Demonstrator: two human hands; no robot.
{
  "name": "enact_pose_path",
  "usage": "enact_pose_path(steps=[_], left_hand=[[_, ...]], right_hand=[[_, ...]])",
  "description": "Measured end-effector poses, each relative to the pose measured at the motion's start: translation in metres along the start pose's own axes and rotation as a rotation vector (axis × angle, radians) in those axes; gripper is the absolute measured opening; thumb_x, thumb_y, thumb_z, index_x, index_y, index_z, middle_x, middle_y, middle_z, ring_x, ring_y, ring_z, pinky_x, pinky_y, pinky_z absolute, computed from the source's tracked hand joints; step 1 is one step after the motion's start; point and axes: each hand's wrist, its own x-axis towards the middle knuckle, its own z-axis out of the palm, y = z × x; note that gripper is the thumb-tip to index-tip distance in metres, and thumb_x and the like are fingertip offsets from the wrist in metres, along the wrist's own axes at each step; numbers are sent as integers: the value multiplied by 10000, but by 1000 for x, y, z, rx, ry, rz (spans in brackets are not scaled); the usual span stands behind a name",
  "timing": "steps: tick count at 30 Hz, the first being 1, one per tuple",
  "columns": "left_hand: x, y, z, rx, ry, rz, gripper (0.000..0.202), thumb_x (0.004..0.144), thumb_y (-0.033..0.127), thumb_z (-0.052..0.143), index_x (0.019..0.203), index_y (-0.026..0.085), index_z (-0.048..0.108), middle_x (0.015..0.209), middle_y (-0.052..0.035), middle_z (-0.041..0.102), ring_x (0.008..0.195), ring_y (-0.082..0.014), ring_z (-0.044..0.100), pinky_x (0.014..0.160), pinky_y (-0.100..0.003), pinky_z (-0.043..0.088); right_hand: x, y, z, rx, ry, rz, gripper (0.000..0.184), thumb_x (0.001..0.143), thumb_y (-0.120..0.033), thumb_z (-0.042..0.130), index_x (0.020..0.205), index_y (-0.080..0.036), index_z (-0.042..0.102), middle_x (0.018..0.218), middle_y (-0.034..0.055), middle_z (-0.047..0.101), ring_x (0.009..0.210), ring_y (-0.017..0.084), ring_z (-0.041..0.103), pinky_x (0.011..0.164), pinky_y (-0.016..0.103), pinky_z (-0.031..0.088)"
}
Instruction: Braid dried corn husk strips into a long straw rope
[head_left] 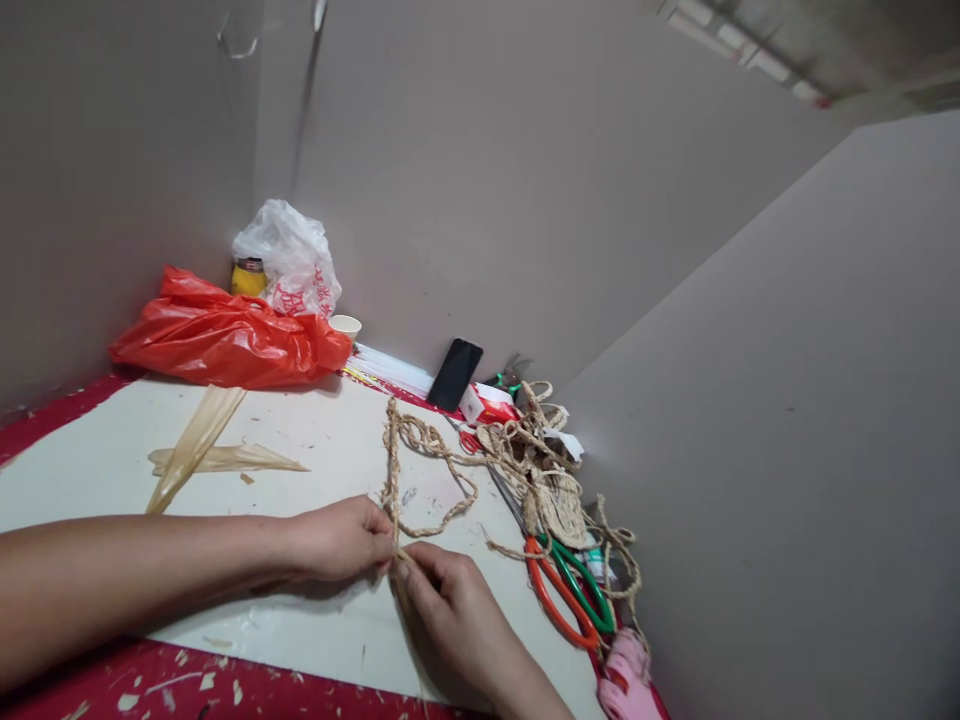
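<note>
My left hand (pixel 341 540) and my right hand (pixel 450 605) meet at the front middle of the white table top (pixel 97 470). Both pinch the near end of a braided straw rope (pixel 391 450), fingers pressed together on it. The rope runs away from my hands toward the back, loops, and curls right toward a heap of more braid. A thin pale strand runs down from the pinch under my right hand.
Flat dried leaf strips (pixel 199 445) lie at the left. At the back stand a red plastic bag (pixel 225 340), a white bag (pixel 289 255), a paper cup (pixel 345 325) and a black phone (pixel 454 373). Red scissors (pixel 556 602), green scissors (pixel 581 585) and tangled braid (pixel 551 480) crowd the right, by the grey walls.
</note>
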Motion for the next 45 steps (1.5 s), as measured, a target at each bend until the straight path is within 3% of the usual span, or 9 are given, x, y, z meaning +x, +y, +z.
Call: enact_pose_path(steps=[5, 9, 17, 22, 27, 29, 32, 39, 45], left_hand=[[-5, 7, 2, 14, 29, 42, 184, 684, 270, 422, 537, 166, 461, 470, 56, 364, 465, -80, 292, 460, -218, 225], [-7, 9, 7, -98, 53, 55, 201, 665, 289, 436, 507, 165, 440, 486, 45, 413, 489, -81, 319, 482, -211, 253], [-5, -1, 16, -257, 91, 30, 177, 641, 290, 498, 533, 157, 451, 472, 64, 348, 477, -70, 266, 463, -220, 185], [-7, 4, 13, -308, 67, 28, 168, 635, 294, 539, 570, 144, 499, 472, 63, 385, 467, -65, 272, 461, -221, 184], [-9, 10, 11, -431, 28, 34, 214, 649, 317, 605, 574, 145, 501, 450, 72, 406, 445, -56, 289, 473, -210, 218], [-7, 9, 12, -521, -31, 65, 237, 664, 342, 614, 583, 144, 512, 475, 50, 471, 477, -71, 381, 522, -209, 296], [-3, 2, 13, -578, -126, 122, 258, 688, 385, 602, 636, 139, 542, 598, -11, 598, 590, -119, 514, 626, -241, 377], [-1, -3, 1, -5, -84, 146, 259, 776, 339, 479, 689, 130, 605, 608, 18, 555, 553, -91, 414, 533, -199, 312], [-17, 21, -10, 469, 43, 199, 245, 762, 215, 415, 652, 158, 626, 570, -1, 557, 534, -115, 430, 520, -218, 294]], right_hand=[[-6, -2, -3, 71, -13, 91, 317, 861, -340, 473, 593, -172, 481, 541, -25, 459, 532, 109, 399, 484, 208, 284], [-12, -4, 15, 261, -130, 212, 377, 909, -405, 354, 666, -173, 526, 467, -23, 485, 399, 97, 395, 414, 202, 286], [-21, -10, 29, -90, 48, 43, 276, 875, -321, 450, 677, -191, 593, 578, 37, 590, 502, 126, 444, 509, 253, 280], [-35, -19, 1, 56, -207, -16, 319, 839, -373, 527, 580, -191, 567, 486, -20, 470, 458, 105, 372, 460, 239, 245], [-14, -11, -18, 164, 270, 25, 278, 866, -422, 499, 799, -179, 615, 676, 16, 571, 652, 151, 514, 595, 235, 366], [-3, -5, -13, 278, 198, 54, 295, 861, -445, 506, 938, -183, 616, 758, 30, 601, 689, 154, 527, 625, 241, 383], [6, 3, -2, 432, -84, 113, 402, 879, -502, 440, 776, -154, 614, 599, -4, 522, 530, 109, 426, 514, 220, 320], [12, 12, 0, 544, -256, 168, 475, 835, -523, 501, 536, -155, 478, 450, -68, 331, 410, 57, 224, 416, 230, 136], [10, 9, 15, 723, -71, 328, 406, 765, -460, 597, 514, -158, 491, 364, -94, 317, 327, 37, 173, 359, 220, 74]])
